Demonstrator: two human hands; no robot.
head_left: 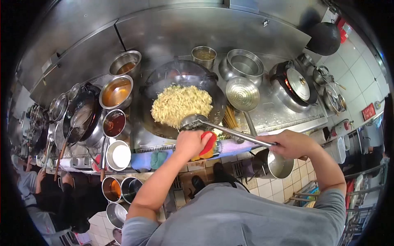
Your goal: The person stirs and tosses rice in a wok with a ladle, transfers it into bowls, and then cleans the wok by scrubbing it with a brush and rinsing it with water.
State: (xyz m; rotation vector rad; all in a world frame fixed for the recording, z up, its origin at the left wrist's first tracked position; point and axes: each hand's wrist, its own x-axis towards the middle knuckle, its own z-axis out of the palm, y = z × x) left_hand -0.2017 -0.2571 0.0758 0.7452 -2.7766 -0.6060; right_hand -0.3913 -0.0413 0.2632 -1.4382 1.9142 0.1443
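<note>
A large dark wok (154, 123) stands in front of me with a mound of fried rice (182, 104) in it. My left hand (190, 144) is closed at the wok's near rim, gripping a red cloth pad (208, 143); the part of the rim under the hand is hidden. My right hand (292, 144) is wrapped around the long handle of a metal ladle (236, 132). The ladle's bowl rests at the near edge of the rice, just beyond my left hand.
A perforated strainer (242, 94) lies right of the wok, by metal pots (245, 65). Bowls of sauce (117, 92) and a container of white contents (118, 155) stand left. A lidded pot (298, 84) sits over flame. Another person (35, 184) works at far left.
</note>
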